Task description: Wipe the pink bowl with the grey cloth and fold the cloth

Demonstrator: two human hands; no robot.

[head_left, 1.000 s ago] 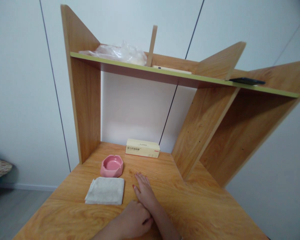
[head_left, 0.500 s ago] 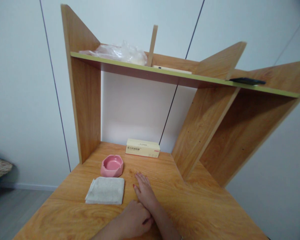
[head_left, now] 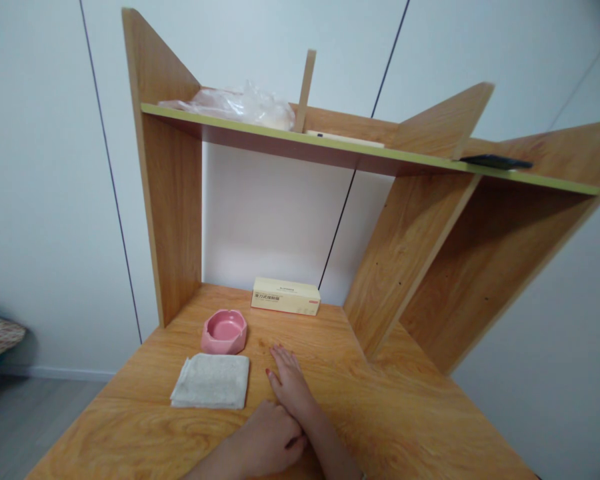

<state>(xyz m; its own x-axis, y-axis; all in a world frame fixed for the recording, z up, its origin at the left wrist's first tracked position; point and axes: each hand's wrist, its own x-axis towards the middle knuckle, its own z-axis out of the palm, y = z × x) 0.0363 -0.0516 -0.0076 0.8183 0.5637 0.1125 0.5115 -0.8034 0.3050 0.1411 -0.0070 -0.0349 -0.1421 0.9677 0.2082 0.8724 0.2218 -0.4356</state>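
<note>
My right hand point(head_left: 291, 383) lies flat on the wooden desk, palm down, with its fingers stretched toward the back and the thumb apart. It holds nothing. Against the inner side of that wrist rests my left hand point(head_left: 275, 433), curled into a fist with nothing showing in it. Left of the hands is a folded pale grey cloth point(head_left: 213, 381). Just behind the cloth stands a pink faceted ashtray point(head_left: 225, 333) with a round hollow. Neither hand touches the cloth or the ashtray.
At the back of the desk point(head_left: 405, 413) stands a long cream box point(head_left: 285, 297) with printing. A wooden shelf point(head_left: 350, 153) spans above, carrying a clear plastic bag point(head_left: 245, 107), a flat whitish item point(head_left: 347, 139) and a dark flat item point(head_left: 497, 162). Upright panels point(head_left: 410, 260) bound the right side.
</note>
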